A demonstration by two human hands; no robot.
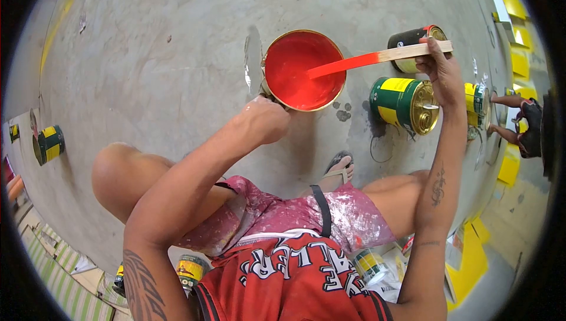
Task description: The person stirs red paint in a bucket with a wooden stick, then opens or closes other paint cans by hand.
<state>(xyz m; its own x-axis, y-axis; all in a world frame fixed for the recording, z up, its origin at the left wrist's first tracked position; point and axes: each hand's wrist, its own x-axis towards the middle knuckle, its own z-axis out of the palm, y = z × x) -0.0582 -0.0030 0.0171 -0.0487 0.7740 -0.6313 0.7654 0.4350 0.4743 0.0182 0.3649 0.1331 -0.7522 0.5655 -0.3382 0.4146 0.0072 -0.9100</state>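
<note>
A round can of red paint is in front of me, its inside coated red. My left hand is closed at the can's lower left rim; what its fingers grip is partly hidden. My right hand is closed on a flat wooden stick. The stick's far half is covered in red paint, and its tip is in the can. Just behind my right hand stands a dark can, and to its near side a green and yellow can with a gold lid.
Another green and yellow can stands at the far left. A person at the right edge has hands at a can. Cans stand beside my body. Yellow pieces lie on the right.
</note>
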